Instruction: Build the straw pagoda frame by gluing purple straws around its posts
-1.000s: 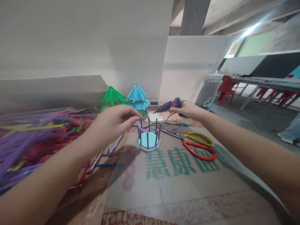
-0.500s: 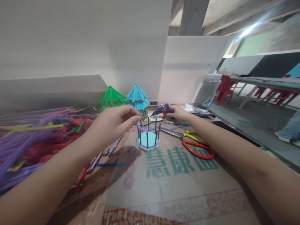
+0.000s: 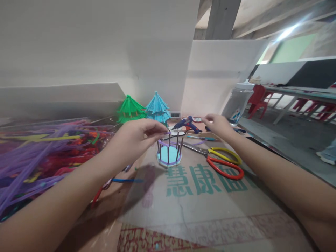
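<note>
My left hand [image 3: 135, 138] pinches the end of a purple pipe cleaner [image 3: 166, 133] between thumb and fingers. The strip runs beside the tops of several dark brown posts [image 3: 168, 154]. These posts stand upright on a small light-blue base [image 3: 172, 152] with a purple edge. My right hand [image 3: 217, 125] is above the table to the right, its fingers apart and nothing visible in them. Left of that hand a dark blue glue gun [image 3: 187, 123] with a small red light rests on the table. Scissors [image 3: 207, 152] with yellow and red handles lie nearer.
Green [image 3: 130, 108] and light-blue [image 3: 157, 106] pointed roof models stand behind. At left is a heap of purple and red pipe cleaners [image 3: 52, 154]. A clear bottle [image 3: 237, 105] stands at right, and a teal pen [image 3: 201, 138] lies near the scissors. White panels [image 3: 157, 52] close off the back.
My right hand has let go of the glue gun and moved right, away from it. My left hand has shifted slightly right over the posts with the purple pipe cleaner. The view has turned slightly left.
</note>
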`<state>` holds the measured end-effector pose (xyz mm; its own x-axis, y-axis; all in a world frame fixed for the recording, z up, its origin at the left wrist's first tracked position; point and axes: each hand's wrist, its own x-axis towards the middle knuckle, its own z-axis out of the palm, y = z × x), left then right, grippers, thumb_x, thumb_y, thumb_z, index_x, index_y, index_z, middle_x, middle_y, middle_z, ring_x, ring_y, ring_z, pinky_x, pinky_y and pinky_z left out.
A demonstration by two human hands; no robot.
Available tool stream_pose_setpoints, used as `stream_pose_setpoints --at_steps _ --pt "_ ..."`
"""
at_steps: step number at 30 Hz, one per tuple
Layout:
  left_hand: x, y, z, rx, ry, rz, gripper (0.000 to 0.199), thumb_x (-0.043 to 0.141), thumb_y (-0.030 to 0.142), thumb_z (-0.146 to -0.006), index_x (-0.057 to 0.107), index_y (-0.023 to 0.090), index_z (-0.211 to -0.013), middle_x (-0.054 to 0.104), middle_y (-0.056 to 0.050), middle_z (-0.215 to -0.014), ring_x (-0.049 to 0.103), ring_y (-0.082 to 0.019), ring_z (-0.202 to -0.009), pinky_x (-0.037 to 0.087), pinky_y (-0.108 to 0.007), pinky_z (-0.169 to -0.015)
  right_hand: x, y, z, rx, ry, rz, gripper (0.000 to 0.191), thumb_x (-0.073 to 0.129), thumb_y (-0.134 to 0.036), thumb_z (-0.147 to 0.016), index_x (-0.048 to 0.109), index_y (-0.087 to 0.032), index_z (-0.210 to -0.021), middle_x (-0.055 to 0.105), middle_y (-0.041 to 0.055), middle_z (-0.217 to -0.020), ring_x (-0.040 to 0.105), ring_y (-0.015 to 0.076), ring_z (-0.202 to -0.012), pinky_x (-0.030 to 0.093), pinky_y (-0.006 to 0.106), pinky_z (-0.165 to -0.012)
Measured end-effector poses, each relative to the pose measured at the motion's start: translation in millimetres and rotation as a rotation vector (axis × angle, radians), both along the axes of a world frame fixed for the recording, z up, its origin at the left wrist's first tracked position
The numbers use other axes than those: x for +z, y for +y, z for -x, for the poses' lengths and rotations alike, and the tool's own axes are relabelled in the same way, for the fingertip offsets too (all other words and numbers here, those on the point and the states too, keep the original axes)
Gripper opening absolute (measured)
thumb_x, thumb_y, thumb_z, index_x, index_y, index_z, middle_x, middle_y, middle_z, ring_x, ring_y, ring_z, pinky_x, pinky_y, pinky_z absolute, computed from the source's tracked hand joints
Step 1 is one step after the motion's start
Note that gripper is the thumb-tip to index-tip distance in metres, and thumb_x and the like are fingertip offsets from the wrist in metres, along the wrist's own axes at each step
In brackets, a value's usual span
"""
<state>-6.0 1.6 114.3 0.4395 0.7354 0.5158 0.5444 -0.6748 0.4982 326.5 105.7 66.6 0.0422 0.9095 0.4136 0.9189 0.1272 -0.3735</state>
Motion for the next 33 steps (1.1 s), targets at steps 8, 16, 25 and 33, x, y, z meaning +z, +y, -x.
stream_pose_setpoints --at_steps 8,16,25,33 --pt "-8.7 -5 -9 -0.029 -0.03 0.01 0.008 0.062 0.026 -0.087 0.063 0.021 -0.093 0.074 -0.001 -0.086 0.069 -0.016 -0.08 0.054 -0.027 -0.071 52.9 -88 70 0.604 0.012 -0.393 0.015 0.059 -0.032 -0.094 0.069 -0.022 -0.088 0.073 0.0052 -0.09 0.066 0.0215 -0.088 0.049 0.036 -0.083" --pt "-9.8 -7 -11 0.032 -0.001 -0.107 0.009 0.062 0.027 -0.088 0.059 0.022 -0.094 0.071 0.001 -0.086 0.068 -0.015 -0.079 0.051 -0.025 -0.07 55.1 -97 116 0.848 -0.298 -0.421 0.013 0.06 -0.017 -0.094 0.071 -0.021 -0.09 0.072 0.0062 -0.093 0.06 0.023 -0.093 0.047 0.038 -0.083" --pt "-8.2 -7 -11 0.017 0.057 -0.189 0.016 0.063 0.036 -0.091 0.068 0.022 -0.099 0.074 -0.001 -0.09 0.068 -0.018 -0.085 0.05 -0.029 -0.077 50.3 -103 103 0.812 -0.222 -0.351 0.013 0.059 -0.02 -0.096 0.067 -0.021 -0.085 0.07 0.0038 -0.084 0.059 0.0217 -0.087 0.044 0.035 -0.079" --pt "-10.0 2 -7 0.03 0.14 -0.287 0.022 0.059 0.036 -0.094 0.072 0.021 -0.084 0.074 -0.003 -0.09 0.066 -0.02 -0.088 0.045 -0.033 -0.082 52.6 -108 98 0.761 -0.176 -0.339 0.013 0.06 -0.023 -0.095 0.066 -0.022 -0.083 0.07 0.0038 -0.084 0.061 0.0219 -0.089 0.045 0.034 -0.077"
